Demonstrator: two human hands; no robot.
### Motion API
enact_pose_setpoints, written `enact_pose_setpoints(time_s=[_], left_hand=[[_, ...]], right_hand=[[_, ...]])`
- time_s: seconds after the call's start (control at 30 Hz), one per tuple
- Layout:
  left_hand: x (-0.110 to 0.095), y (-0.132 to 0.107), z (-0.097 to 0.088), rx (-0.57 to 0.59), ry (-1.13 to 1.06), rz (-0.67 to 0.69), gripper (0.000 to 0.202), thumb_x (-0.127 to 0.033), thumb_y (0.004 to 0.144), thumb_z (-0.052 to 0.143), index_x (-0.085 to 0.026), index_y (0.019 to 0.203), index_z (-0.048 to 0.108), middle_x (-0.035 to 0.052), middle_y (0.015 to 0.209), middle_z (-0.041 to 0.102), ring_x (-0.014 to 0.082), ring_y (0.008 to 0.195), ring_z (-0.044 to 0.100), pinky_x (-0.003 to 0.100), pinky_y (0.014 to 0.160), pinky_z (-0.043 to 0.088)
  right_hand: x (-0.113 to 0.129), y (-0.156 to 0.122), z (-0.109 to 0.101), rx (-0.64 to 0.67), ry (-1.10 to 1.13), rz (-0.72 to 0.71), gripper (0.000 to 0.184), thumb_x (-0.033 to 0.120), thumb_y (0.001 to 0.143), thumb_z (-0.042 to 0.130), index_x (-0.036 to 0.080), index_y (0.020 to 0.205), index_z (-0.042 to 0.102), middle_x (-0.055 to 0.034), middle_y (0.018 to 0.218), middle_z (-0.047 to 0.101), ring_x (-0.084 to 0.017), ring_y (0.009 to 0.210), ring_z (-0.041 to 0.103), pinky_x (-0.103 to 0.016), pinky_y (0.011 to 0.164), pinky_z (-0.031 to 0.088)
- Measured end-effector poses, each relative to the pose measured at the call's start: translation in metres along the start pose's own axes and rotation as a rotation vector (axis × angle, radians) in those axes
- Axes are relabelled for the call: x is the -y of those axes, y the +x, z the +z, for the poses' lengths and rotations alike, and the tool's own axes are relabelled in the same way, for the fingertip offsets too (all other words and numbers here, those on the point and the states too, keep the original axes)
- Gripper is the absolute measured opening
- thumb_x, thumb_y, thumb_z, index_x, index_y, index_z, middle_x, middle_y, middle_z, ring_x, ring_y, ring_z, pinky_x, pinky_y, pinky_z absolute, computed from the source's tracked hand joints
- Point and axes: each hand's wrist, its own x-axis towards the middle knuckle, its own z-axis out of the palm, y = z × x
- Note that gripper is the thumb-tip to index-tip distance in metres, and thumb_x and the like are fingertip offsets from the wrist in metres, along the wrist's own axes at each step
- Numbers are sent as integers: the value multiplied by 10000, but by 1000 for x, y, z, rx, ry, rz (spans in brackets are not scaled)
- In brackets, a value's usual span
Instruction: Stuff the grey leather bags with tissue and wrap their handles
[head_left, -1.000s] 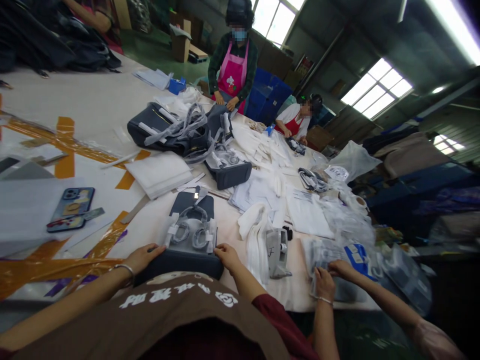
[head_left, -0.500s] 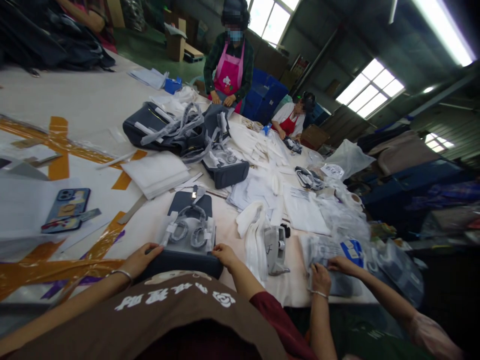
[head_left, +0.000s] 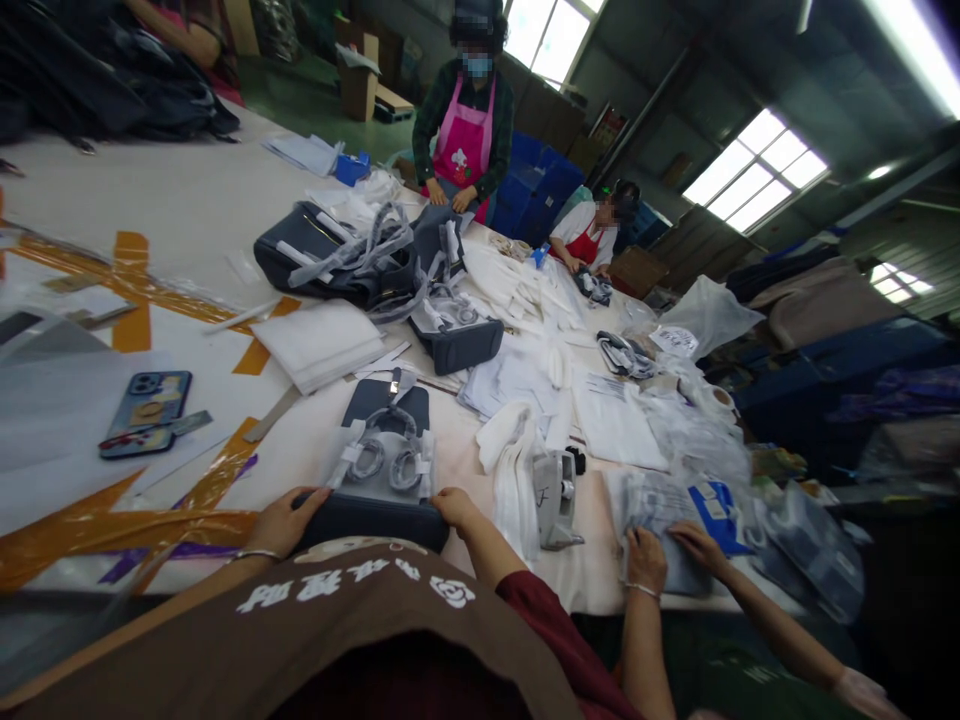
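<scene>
A dark navy handbag (head_left: 367,522) lies at the table edge against my apron, its base side toward me. Clear wrap covers its two handles, which rest curled on a translucent sheet over the bag's face. My left hand (head_left: 291,522) grips the bag's left corner, thumb on top. At the right corner, my right hand (head_left: 456,506) is closed on the same edge. The undersides of both grips are hidden. A grey tape dispenser (head_left: 553,498) stands to the right of the bag, beside a bundle of white strips (head_left: 514,490).
A phone (head_left: 146,412) lies left on papers. More wrapped navy bags (head_left: 457,345) and a white sheet stack (head_left: 319,345) sit beyond. At right, a co-worker's hands (head_left: 646,560) press on a plastic-wrapped item. Two other people (head_left: 463,140) work across the table.
The view has shifted slightly, so the scene sits a little further right. Both my hands keep their hold on the bag. The co-worker's right-side hand has moved over the plastic package.
</scene>
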Motion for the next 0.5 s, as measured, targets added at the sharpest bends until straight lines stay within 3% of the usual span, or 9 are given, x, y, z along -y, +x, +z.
enact_pose_setpoints(time_s=[0.23, 0.4, 0.5], left_hand=[[-7, 5, -3, 39, 39, -54, 544, -654, 770, 420, -187, 898, 668, 98, 880, 695, 296, 917, 629, 357, 840, 454], [-4, 13, -1, 52, 11, -76, 475, -609, 765, 433, -198, 843, 660, 82, 804, 691, 283, 848, 635, 347, 781, 454], [-4, 15, 0, 68, 18, -58, 440, -575, 755, 447, -198, 830, 662, 82, 817, 689, 278, 849, 632, 338, 772, 447]], right_hand=[[8, -16, -9, -302, 157, -43, 39, 243, 668, 617, 245, 698, 642, -96, 808, 670, -260, 805, 614, -347, 648, 433], [7, -18, -27, -277, 95, -89, 115, 234, 677, 582, 284, 749, 656, -84, 857, 673, -270, 859, 604, -376, 703, 447], [18, -11, -35, -238, 62, -183, 208, 209, 705, 529, 306, 812, 680, -68, 924, 670, -266, 930, 590, -381, 793, 446]])
